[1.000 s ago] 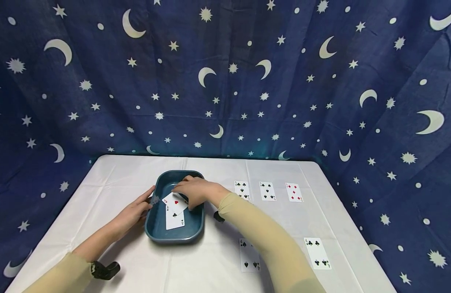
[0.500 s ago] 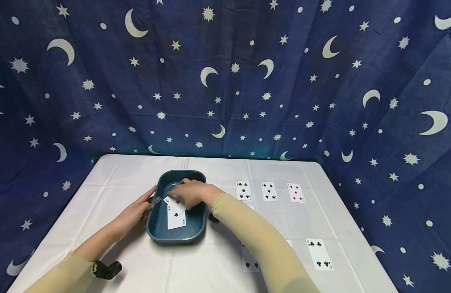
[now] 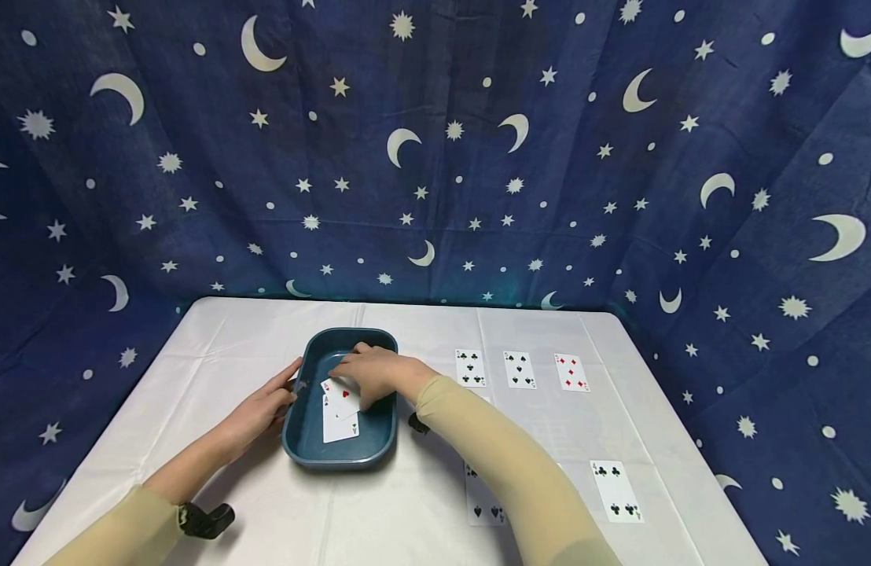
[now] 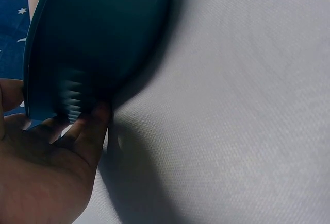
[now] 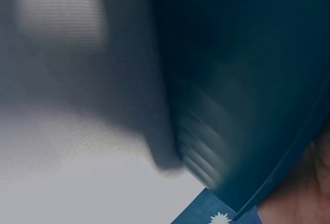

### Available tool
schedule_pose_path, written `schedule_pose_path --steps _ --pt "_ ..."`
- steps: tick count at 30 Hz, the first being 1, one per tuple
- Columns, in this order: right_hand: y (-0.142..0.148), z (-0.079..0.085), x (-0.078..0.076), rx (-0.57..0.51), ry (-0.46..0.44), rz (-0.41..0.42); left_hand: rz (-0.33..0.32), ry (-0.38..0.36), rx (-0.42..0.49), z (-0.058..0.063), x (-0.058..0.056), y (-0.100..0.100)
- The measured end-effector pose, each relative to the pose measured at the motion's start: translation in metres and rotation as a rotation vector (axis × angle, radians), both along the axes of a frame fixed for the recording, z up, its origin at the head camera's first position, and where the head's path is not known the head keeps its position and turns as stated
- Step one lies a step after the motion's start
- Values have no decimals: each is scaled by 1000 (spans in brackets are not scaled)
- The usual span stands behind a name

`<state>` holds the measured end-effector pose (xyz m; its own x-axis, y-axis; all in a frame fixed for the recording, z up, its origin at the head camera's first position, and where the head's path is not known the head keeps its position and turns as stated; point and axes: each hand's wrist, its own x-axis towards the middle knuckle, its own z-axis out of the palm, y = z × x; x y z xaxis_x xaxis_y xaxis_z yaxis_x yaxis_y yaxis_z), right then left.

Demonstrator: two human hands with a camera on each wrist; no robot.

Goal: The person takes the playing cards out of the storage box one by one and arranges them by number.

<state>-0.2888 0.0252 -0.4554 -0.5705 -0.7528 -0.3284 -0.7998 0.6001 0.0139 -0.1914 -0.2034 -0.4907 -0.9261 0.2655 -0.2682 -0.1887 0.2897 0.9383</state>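
Observation:
A dark teal plastic bin point(image 3: 301, 453) stands on the table, left of centre. Against its left outer wall rests my left hand point(image 3: 255, 420), fingers extended; the left wrist view shows fingertips point(image 4: 100, 113) at the ribbed patch on the wall. My right hand point(image 3: 375, 376) reaches over the right rim, its bent fingers and thumb at the upper and right edges of a playing card point(image 3: 339, 393) with one red heart in the middle. Beneath that lies a black ace playing card point(image 3: 339, 428). In the right wrist view the bin's wall hides the right fingertips.
Three fives point(image 3: 471, 368) lie in a row at the back right: clubs, spades and diamonds. Nearer are the four of clubs point(image 3: 616, 491) and a spade card point(image 3: 483, 503) partly under the right sleeve point(image 3: 509, 464). A white cloth covers the table point(image 3: 400, 511); behind hangs a starry curtain point(image 3: 450, 181).
The red heart card has turned and shifted slightly over the black ace under my right hand. My left hand has stayed at the bin's wall.

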Motion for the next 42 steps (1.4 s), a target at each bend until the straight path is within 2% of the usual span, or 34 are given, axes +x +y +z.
schedule_pose_path --steps 12,25,38,42 --pt "4 -1 2 5 25 -3 -5 2 4 1 0 3" --pt "16 10 3 -132 53 -5 -5 -3 -2 0 0 2" --pt "42 42 12 -224 77 4 -3 -5 -11 2 -1 1" --pt "57 50 16 -246 90 3 16 -15 -20 2 -1 2"
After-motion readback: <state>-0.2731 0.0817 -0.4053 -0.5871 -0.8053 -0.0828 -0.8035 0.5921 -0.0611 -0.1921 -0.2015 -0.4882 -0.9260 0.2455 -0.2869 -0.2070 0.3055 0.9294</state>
